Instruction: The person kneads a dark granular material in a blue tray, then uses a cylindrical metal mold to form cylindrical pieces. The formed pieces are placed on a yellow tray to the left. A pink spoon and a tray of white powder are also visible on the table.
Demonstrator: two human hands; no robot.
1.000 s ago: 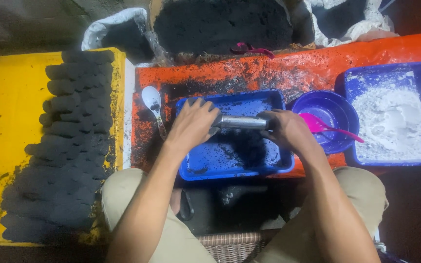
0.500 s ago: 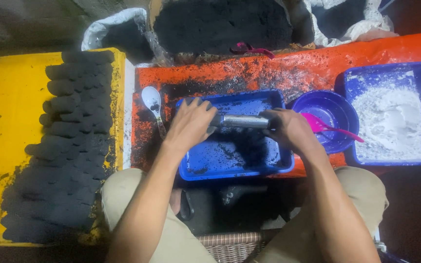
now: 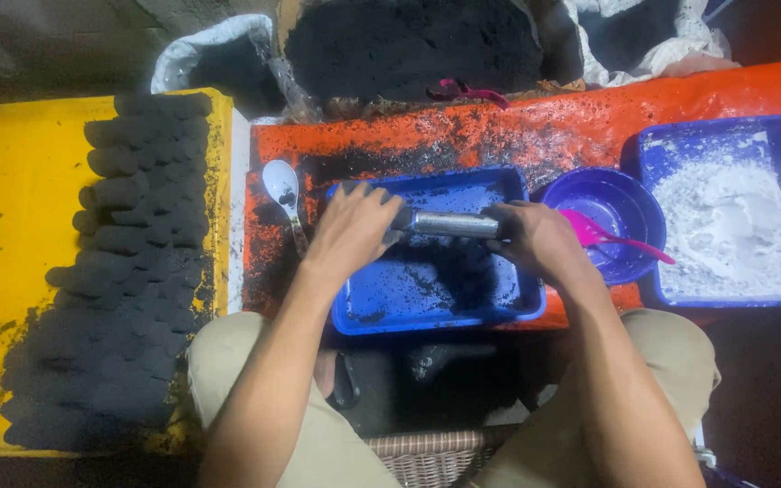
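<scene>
Head view: left hand (image 3: 354, 226) and right hand (image 3: 540, 239) grip metal tube (image 3: 454, 223) inside blue tray (image 3: 436, 321).

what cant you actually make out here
Head view only:
- Both ends of the metal tube: the left hand and right hand cover them.
- Contents of the black sack: cut off by the top edge.
- Dark lump in the blue tray: too dim to identify.
- Pink spoon bowl: partly behind the right hand.

I hold a silver tube (image 3: 452, 223) over my blue tray (image 3: 508, 318), smeared black. Orange sheet (image 3: 535, 126), speckled black and white; yellow board (image 3: 20, 235) with black logs (image 3: 128, 271).
</scene>
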